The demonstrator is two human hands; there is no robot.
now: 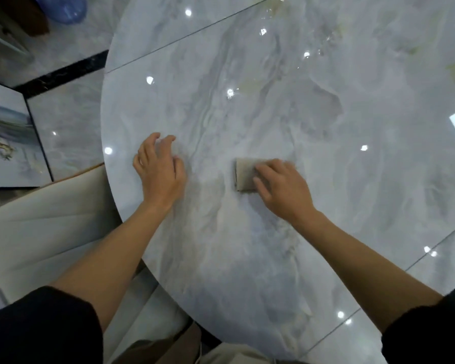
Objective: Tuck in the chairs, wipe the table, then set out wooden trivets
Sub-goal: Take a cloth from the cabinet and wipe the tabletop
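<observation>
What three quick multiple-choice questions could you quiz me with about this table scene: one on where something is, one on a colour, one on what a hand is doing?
1. Where does the folded cloth lie?
A. on the marble table
B. on the chair
C. on the floor

2. What colour is the chair beside the table?
A. red
B. cream
C. black

3. What is the left hand doing?
A. gripping the cloth
B. holding a trivet
C. empty, fingers spread over the tabletop

Answers: 1 A, the cloth lies flat on the tabletop under the right hand. 2 B, its padded back is pale cream. 3 C, nothing is in it.
</observation>
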